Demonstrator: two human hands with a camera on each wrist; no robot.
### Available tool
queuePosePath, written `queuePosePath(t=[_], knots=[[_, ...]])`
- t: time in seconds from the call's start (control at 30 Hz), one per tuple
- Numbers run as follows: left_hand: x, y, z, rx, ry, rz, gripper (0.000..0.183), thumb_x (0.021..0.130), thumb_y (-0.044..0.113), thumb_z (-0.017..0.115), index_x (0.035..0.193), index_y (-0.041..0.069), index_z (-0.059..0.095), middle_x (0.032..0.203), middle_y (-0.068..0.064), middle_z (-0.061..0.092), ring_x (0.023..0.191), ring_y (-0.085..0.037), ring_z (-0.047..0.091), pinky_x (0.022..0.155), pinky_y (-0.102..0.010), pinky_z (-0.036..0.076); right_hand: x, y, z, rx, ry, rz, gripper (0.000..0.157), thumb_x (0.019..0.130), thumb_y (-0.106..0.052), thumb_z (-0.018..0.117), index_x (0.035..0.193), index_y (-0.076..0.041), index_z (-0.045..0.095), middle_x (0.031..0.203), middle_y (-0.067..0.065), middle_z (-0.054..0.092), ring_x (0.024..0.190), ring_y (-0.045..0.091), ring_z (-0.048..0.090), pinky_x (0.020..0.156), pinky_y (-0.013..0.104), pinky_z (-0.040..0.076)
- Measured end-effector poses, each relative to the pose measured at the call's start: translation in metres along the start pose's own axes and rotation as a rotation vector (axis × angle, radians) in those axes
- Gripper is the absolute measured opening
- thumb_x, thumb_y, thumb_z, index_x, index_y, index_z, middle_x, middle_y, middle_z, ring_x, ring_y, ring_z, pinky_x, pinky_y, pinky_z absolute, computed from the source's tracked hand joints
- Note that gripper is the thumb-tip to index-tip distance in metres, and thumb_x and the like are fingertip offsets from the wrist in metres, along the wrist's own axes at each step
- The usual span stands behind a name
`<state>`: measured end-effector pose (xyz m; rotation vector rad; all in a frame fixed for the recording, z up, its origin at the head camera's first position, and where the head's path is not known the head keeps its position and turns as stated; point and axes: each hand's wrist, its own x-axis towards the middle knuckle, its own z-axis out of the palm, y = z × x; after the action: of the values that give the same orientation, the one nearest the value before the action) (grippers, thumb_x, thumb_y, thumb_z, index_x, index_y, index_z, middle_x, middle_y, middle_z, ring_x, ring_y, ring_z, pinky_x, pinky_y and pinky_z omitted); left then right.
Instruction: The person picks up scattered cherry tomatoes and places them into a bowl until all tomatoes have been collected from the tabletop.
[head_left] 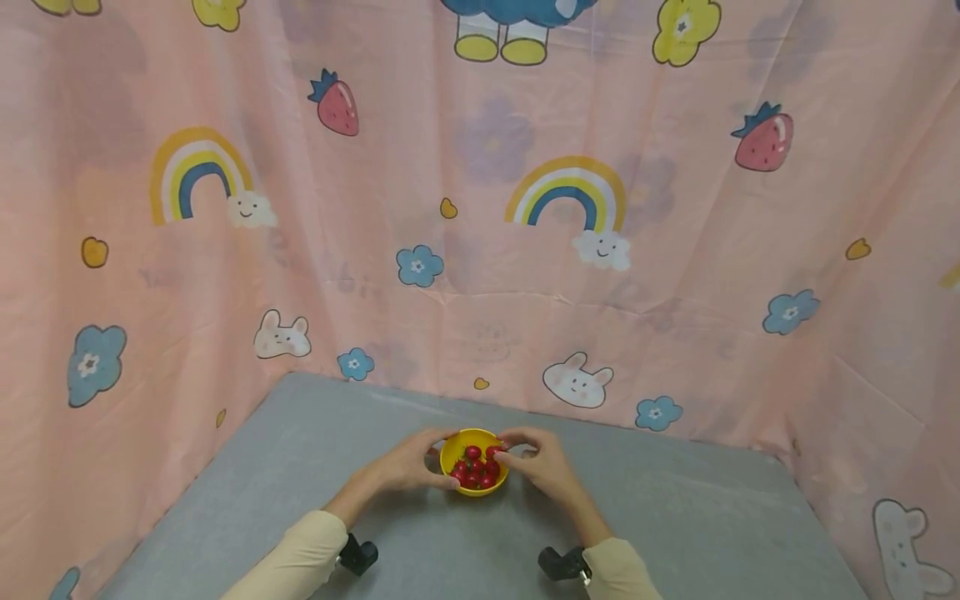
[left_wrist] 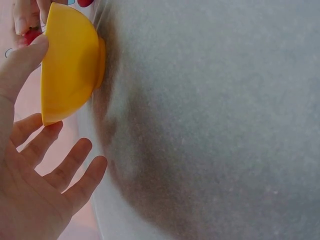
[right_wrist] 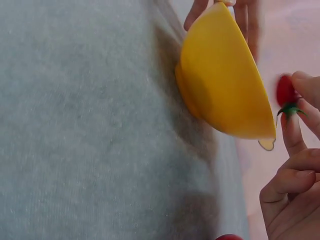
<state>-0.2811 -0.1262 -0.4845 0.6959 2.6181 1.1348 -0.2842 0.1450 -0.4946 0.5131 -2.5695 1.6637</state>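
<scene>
A small yellow bowl (head_left: pixel 475 492) stands on the grey table, holding several red cherry tomatoes (head_left: pixel 472 481). My left hand (head_left: pixel 408 461) grips its left side, thumb and fingers spread on the rim; in the left wrist view the other fingers of that hand (left_wrist: pixel 40 185) stand apart from the bowl (left_wrist: pixel 72 65). At the right rim, my right hand (head_left: pixel 547 467) pinches one cherry tomato (right_wrist: pixel 286 90) by thumb and fingertips, its green leafy top showing in the right wrist view. Another red round thing (right_wrist: pixel 230 237) peeks in at that view's bottom edge, mostly cut off.
The grey table (head_left: pixel 712 517) reaches back to a pink printed curtain (head_left: pixel 480 333) that hangs behind and on both sides. A black wrist mount (head_left: pixel 358 555) shows at the left wrist and another black mount (head_left: pixel 561 564) at the right.
</scene>
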Motion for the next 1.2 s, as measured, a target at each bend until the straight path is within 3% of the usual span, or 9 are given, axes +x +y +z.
queuePosePath(t=[0.13,0.27,0.37,0.43,0.53,0.7,0.8,1.0,1.2], knots=[[0.000,0.001,0.001,-0.005,-0.002,0.003,0.081,0.085,0.034,0.085,0.151,0.008,0.046,0.145,-0.014,0.050,0.118,-0.033,0.055,0.095,-0.050,0.052,-0.002,0.003,-0.002,0.034,0.003,-0.005,0.026,0.089,-0.012,0.081,0.113,-0.005,0.074,0.101,0.007,0.071,0.088,0.029,0.058,0.060,0.022,0.044],[0.000,0.000,0.001,-0.012,-0.004,0.009,0.081,0.085,0.034,0.084,0.151,0.008,0.046,0.146,-0.014,0.049,0.118,-0.033,0.055,0.096,-0.050,0.051,-0.007,0.010,-0.012,0.067,0.013,0.029,0.029,0.089,-0.010,0.080,0.116,-0.001,0.072,0.102,0.009,0.070,0.068,0.023,0.055,0.054,0.022,0.042],[0.000,-0.001,0.001,-0.018,-0.004,0.010,0.081,0.086,0.033,0.084,0.151,0.007,0.046,0.146,-0.015,0.048,0.118,-0.033,0.055,0.097,-0.050,0.051,-0.010,0.017,-0.023,0.057,0.026,0.036,0.031,0.090,-0.009,0.079,0.118,0.000,0.071,0.106,0.012,0.070,0.069,0.022,0.056,0.057,0.021,0.046],[0.000,-0.002,0.000,-0.018,-0.002,0.006,0.080,0.086,0.033,0.084,0.151,0.008,0.046,0.146,-0.015,0.048,0.118,-0.033,0.055,0.096,-0.050,0.051,-0.013,0.022,-0.030,0.037,0.041,0.031,0.031,0.090,-0.009,0.079,0.118,0.001,0.071,0.108,0.014,0.070,0.085,0.025,0.061,0.065,0.023,0.051],[-0.001,-0.002,0.000,-0.014,0.000,0.003,0.080,0.086,0.033,0.084,0.151,0.007,0.045,0.145,-0.015,0.048,0.118,-0.033,0.055,0.096,-0.049,0.051,-0.019,0.031,-0.040,0.006,0.056,0.022,0.034,0.089,-0.011,0.080,0.119,0.001,0.070,0.113,0.017,0.069,0.104,0.030,0.061,0.081,0.033,0.055],[-0.001,-0.002,-0.001,-0.016,0.000,0.009,0.080,0.086,0.033,0.084,0.152,0.007,0.045,0.146,-0.016,0.048,0.117,-0.032,0.055,0.096,-0.049,0.051,-0.028,0.042,-0.052,-0.062,0.055,0.047,0.043,0.083,-0.012,0.085,0.121,0.000,0.069,0.117,0.016,0.068,0.110,0.034,0.061,0.097,0.062,0.045],[-0.001,-0.002,-0.001,-0.018,0.005,0.011,0.080,0.086,0.033,0.084,0.151,0.007,0.045,0.146,-0.017,0.048,0.117,-0.033,0.055,0.096,-0.050,0.051,-0.031,0.044,-0.054,-0.106,0.039,0.086,0.050,0.079,-0.017,0.090,0.122,-0.002,0.069,0.116,0.012,0.069,0.111,0.033,0.061,0.100,0.068,0.039],[-0.001,-0.002,-0.001,-0.008,0.001,0.018,0.080,0.087,0.032,0.083,0.152,0.007,0.045,0.149,-0.016,0.047,0.118,-0.034,0.056,0.098,-0.052,0.050,-0.031,0.046,-0.052,-0.161,0.024,0.137,0.050,0.074,-0.016,0.092,0.118,-0.005,0.071,0.108,0.006,0.070,0.105,0.030,0.062,0.098,0.061,0.045],[0.000,-0.001,0.001,-0.006,-0.001,0.012,0.080,0.086,0.032,0.084,0.152,0.007,0.045,0.148,-0.016,0.047,0.118,-0.034,0.056,0.098,-0.052,0.050,-0.030,0.044,-0.049,-0.190,0.014,0.109,0.037,0.074,-0.008,0.091,0.107,-0.003,0.073,0.093,0.004,0.069,0.093,0.027,0.061,0.085,0.049,0.050]])
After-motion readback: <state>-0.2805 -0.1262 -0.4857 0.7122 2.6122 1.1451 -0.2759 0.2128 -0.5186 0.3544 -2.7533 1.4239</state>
